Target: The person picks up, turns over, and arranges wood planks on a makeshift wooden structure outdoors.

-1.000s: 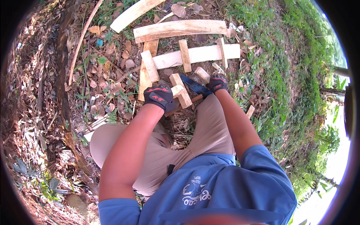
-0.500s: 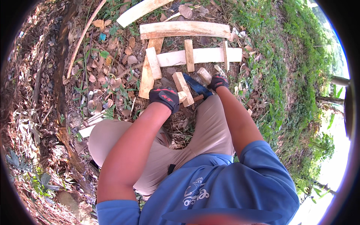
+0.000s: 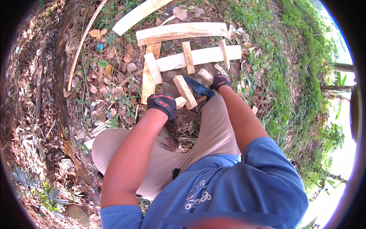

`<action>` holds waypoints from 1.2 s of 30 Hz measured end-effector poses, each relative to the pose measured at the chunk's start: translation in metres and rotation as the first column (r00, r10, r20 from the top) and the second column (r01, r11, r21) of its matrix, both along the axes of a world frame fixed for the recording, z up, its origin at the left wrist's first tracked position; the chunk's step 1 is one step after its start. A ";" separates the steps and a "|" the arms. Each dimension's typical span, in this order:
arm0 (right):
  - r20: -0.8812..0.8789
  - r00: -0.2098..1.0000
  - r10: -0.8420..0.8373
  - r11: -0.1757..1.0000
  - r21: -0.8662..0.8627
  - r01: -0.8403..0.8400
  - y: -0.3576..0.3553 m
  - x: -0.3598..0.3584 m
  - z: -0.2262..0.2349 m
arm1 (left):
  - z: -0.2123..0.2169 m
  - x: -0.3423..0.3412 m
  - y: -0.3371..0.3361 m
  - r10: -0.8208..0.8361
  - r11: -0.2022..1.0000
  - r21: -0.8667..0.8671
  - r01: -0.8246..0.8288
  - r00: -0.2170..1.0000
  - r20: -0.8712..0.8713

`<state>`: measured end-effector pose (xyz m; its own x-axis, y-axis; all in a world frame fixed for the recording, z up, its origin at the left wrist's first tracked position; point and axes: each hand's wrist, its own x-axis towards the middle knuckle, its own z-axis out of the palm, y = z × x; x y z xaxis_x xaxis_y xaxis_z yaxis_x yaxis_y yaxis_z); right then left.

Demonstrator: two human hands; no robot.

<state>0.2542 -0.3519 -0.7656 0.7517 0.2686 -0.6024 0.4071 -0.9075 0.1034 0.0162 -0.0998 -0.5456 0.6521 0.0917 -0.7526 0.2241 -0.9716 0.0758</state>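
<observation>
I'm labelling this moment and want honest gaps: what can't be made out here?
All in the head view:
Left hand: fingertips hidden by the hand's own gloved back.
Right hand: too small to tell whether it grips the wooden block.
Topmost plank: far end cut off by the top edge.

one gloved left hand (image 3: 162, 104), one gloved right hand (image 3: 220, 81), four long pale boards (image 3: 181, 33), three short slats (image 3: 188, 59) across one board, three chunky blocks (image 3: 185, 92), one dark blue blade (image 3: 198, 87), one thin curved stick (image 3: 84, 42).
</observation>
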 end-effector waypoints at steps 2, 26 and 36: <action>-0.012 0.999 0.030 1.000 0.005 -0.030 -0.002 0.000 -0.001 | -0.001 0.002 0.000 -0.006 1.000 -0.015 0.006 1.000 -0.005; -0.030 0.999 0.039 0.999 0.033 -0.038 -0.008 0.007 -0.015 | -0.001 0.002 0.000 -0.033 0.999 -0.025 0.033 0.999 0.007; -0.017 0.999 0.051 0.998 0.045 -0.050 -0.009 0.006 -0.013 | 0.002 0.006 -0.005 -0.036 0.999 -0.001 0.036 0.999 -0.034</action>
